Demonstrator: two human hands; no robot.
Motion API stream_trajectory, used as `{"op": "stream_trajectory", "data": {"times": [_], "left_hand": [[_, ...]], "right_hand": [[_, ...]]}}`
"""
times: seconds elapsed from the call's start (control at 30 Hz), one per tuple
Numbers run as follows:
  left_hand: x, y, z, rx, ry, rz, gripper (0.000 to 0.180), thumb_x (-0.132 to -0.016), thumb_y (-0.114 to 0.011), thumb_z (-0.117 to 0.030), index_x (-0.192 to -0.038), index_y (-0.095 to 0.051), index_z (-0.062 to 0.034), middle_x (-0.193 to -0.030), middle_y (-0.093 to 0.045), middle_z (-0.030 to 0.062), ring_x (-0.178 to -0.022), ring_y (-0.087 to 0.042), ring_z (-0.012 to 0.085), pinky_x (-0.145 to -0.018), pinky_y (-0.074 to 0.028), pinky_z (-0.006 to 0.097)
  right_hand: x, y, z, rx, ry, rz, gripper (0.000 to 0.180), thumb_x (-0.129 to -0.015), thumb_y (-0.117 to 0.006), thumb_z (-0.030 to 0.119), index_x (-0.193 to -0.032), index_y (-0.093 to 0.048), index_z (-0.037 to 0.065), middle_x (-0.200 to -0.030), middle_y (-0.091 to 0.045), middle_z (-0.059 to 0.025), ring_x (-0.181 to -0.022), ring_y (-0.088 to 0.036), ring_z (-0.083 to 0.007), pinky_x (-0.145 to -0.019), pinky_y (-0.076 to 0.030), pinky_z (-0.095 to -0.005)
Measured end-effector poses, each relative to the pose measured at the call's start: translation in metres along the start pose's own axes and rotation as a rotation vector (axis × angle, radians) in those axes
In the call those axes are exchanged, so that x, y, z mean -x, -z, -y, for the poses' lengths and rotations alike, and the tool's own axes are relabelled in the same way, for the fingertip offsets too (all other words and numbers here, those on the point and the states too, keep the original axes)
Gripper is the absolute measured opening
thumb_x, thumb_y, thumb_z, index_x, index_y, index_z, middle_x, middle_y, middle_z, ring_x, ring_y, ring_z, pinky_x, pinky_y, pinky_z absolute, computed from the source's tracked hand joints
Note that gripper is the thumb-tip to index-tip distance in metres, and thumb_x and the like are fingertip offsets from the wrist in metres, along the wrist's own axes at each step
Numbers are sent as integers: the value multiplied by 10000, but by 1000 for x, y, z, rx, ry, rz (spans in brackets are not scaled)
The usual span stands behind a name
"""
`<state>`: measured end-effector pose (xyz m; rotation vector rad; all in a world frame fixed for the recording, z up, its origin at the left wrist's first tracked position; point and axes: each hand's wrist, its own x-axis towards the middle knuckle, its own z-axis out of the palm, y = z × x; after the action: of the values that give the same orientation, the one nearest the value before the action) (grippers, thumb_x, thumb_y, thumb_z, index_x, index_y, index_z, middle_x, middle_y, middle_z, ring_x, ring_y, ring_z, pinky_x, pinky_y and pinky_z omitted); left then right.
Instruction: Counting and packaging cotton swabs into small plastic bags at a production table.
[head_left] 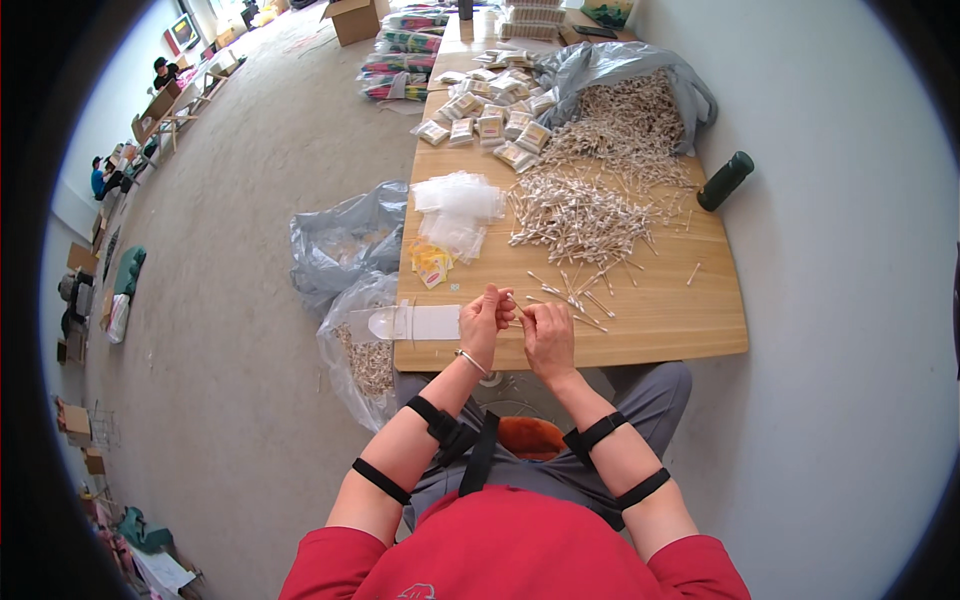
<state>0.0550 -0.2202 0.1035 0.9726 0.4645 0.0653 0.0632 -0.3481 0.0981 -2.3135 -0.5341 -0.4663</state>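
Observation:
At the table's near edge, my left hand (pixel 482 325) has its fingers closed on a cotton swab (pixel 515 304), its tip showing above the fingers. Close beside it on the right, my right hand (pixel 549 338) is bent with the fingertips pinched together at the swab's other end. Whether more swabs are inside either hand is hidden. A few loose swabs (pixel 572 292) lie just beyond my fingers. Farther off spreads a large pile of swabs (pixel 580 215). Left of my left hand lies a flat white and clear plastic holder (pixel 425 322).
Clear bags (pixel 458 205) and yellow cards (pixel 432 264) lie at the table's left. Filled packets (pixel 490 125) and a grey sack of swabs (pixel 690 95) are farther back. A dark green bottle (pixel 725 181) stands by the wall. Plastic bags (pixel 350 240) sit left of the table.

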Motion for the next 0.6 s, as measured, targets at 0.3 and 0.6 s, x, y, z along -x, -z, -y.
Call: {"op": "stream_trajectory", "data": {"times": [0.3, 0.6], "left_hand": [[5, -4, 4, -164, -135, 41, 190, -885, -644, -173, -945, -666, 6, -734, -613, 5, -590, -498, 49, -538, -415, 187], [11, 25, 30, -607, -146, 74, 213, -907, -523, -157, -751, -599, -32, -594, -524, -9, -528, -440, 70, -475, -361, 231]], "right_hand": [[0, 7, 10, -229, -132, 22, 93, -804, -633, 115, -839, -577, 49, -806, -591, -100, -815, -543, -300, -727, -431, -413], [4, 3, 2, -646, -348, 74, 97, -865, -597, 88, -905, -638, 10, -729, -647, -105, -616, -601, -129, -576, -466, -253]]}}
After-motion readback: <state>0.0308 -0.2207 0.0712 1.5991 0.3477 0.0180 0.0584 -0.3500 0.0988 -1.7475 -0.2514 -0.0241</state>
